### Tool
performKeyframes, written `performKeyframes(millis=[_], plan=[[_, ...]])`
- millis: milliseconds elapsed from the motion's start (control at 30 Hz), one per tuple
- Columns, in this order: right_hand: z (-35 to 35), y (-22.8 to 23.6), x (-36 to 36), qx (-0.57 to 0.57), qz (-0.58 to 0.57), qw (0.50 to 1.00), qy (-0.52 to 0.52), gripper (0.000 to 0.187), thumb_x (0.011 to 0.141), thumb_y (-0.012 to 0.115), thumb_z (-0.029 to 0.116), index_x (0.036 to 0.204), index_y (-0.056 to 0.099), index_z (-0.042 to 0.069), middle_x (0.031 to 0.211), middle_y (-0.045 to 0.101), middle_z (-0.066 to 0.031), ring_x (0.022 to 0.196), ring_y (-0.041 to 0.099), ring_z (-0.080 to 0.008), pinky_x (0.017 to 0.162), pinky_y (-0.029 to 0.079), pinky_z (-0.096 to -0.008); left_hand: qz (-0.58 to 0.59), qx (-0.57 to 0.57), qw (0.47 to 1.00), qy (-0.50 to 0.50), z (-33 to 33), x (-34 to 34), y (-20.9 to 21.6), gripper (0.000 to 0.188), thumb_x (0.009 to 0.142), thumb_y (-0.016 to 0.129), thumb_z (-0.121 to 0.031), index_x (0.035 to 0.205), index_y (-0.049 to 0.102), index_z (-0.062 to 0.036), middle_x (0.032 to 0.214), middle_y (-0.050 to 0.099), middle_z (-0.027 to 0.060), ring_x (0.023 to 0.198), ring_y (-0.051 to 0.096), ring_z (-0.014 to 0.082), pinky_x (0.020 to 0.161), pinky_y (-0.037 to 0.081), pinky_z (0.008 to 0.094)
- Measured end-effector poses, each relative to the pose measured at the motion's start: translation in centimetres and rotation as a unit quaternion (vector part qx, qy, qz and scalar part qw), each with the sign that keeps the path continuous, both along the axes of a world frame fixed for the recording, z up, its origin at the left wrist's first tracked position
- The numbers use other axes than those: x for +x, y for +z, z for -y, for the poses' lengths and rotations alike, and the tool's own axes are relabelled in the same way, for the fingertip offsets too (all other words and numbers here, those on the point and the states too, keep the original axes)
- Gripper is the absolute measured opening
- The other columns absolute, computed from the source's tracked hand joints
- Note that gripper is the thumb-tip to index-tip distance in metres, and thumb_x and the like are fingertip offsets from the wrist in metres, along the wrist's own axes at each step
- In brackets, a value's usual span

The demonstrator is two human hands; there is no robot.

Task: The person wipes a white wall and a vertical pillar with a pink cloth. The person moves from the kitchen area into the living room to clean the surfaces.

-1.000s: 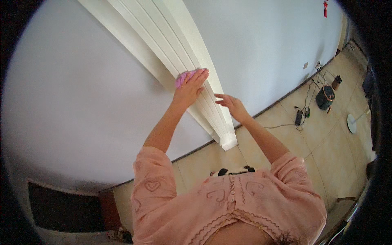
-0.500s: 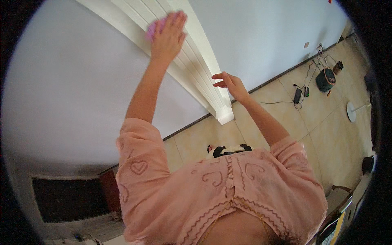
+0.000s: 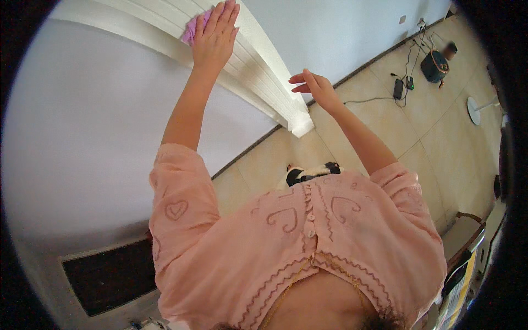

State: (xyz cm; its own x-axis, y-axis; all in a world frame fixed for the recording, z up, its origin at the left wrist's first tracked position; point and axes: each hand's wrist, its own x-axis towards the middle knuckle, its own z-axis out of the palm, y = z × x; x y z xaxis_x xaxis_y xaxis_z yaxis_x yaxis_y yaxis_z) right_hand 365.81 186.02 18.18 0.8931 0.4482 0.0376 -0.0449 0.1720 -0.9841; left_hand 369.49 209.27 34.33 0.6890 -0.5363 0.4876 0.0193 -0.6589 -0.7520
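My left hand presses a purple cloth flat against a white ribbed wall column, high up at the top of the view. Its fingers stretch over the cloth, and only the cloth's left side and a bit between the fingers show. To the right and lower down, my right hand hangs in front of the column's edge with nothing in it. Its fingers are bent a little and apart, pointing left. I cannot tell whether the fingertips touch the column.
Pale walls flank the column, with a dark baseboard along the tiled floor. At the right a dark green appliance, a black power adapter and cables lie on the floor. Nearby stands a round white base. A wood-edged chair is lower right.
The view has shifted, and the column's foot now appears higher. My left hand with the cloth sits slightly farther up and left. The right hand stays empty beside the column.
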Motion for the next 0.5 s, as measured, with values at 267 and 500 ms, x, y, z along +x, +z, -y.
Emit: performKeyframes(millis=[267, 500], plan=[[0.1, -2.7, -2.8, -0.048, -0.047, 0.998, 0.011, 0.058, 0.099, 0.033, 0.044, 0.105, 0.062, -0.006, 0.100, 0.066, -0.0154, 0.081, 0.067, -0.0208, 0.079, 0.050, -0.0301, -0.305, -0.218, 0.923, -0.087, -1.1, -1.9, -13.2, 0.068, 0.081, 0.063, -0.018, 0.142, 0.034, -0.0177, 0.148, 0.031, -0.0030, 0.132, 0.034, 0.0168, 0.108, 0.026, 0.0400], [0.4, -6.1, -2.8, -0.062, -0.083, 0.994, 0.030, 0.059, 0.100, 0.031, 0.046, 0.106, 0.062, -0.004, 0.101, 0.066, -0.0129, 0.085, 0.066, -0.0191, 0.080, 0.049, -0.0294, -0.245, -0.035, 0.967, -0.060, -2.1, -2.1, -14.1, 0.056, 0.084, 0.053, -0.014, 0.139, 0.039, -0.0174, 0.144, 0.039, -0.0041, 0.126, 0.041, 0.0135, 0.103, 0.034, 0.0361]])
